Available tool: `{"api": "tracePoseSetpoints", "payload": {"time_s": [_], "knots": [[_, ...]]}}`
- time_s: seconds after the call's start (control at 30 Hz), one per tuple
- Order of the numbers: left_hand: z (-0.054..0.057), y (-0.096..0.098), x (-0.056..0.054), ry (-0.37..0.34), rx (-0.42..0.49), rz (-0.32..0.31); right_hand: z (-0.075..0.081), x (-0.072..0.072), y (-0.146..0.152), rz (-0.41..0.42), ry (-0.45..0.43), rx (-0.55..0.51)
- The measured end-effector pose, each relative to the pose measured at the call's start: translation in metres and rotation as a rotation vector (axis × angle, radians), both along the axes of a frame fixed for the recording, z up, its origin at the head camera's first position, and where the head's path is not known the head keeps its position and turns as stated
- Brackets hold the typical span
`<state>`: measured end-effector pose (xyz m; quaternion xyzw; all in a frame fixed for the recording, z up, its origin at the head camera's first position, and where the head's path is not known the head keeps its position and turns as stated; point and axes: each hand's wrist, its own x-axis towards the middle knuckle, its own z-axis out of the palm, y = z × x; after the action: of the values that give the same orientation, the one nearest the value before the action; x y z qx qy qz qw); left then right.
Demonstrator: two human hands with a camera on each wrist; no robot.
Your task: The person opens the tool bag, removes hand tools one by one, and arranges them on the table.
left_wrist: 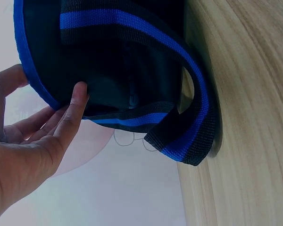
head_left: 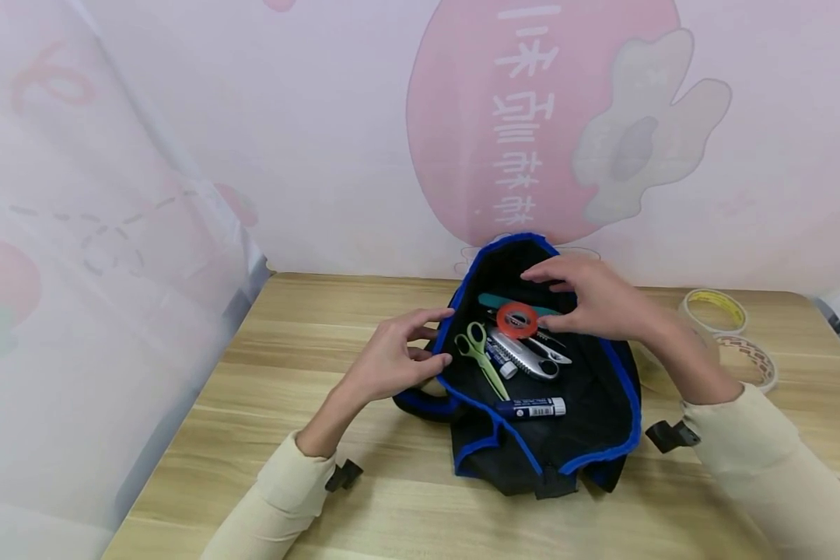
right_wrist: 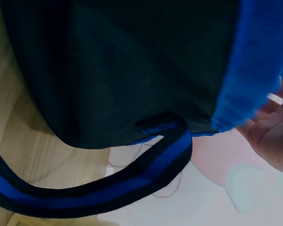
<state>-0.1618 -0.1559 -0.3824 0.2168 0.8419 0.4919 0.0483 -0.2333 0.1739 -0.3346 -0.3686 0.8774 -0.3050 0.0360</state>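
A black fabric tool bag [head_left: 588, 389] with blue edging stands open on the table. My left hand [head_left: 399, 354] touches its left rim, fingers and thumb spread; in the left wrist view one finger lies against the outer wall. Over the opening reaches my right hand [head_left: 595, 299], thumb tip right beside a red tape roll [head_left: 509, 330], fingers gently bent. Inside lie light green scissors [head_left: 486, 365], a silver utility knife [head_left: 525, 356], a glue stick [head_left: 532, 408], a second small tube [head_left: 507, 369] and a teal strip [head_left: 493, 300]. The right wrist view shows mostly the bag's outside.
Two tape rolls, one with a yellow core [head_left: 714, 295] and one with a printed core [head_left: 766, 362], sit at the right behind my forearm. A blue-striped strap [left_wrist: 203, 113] loops off the bag onto the wooden table [head_left: 252, 435]. A printed curtain [head_left: 322, 155] hangs behind.
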Motion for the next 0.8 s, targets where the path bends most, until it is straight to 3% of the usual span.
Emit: {"api": "tracePoseSetpoints", "payload": {"time_s": [0.43, 0.8], "knots": [[0.0, 0.003, 0.0, -0.003, 0.012, -0.01, -0.018, -0.015, -0.021, -0.001, -0.006, 0.17], [-0.001, 0.003, 0.001, -0.005, 0.009, -0.007, -0.045, -0.028, -0.027, -0.005, -0.023, 0.225]]}}
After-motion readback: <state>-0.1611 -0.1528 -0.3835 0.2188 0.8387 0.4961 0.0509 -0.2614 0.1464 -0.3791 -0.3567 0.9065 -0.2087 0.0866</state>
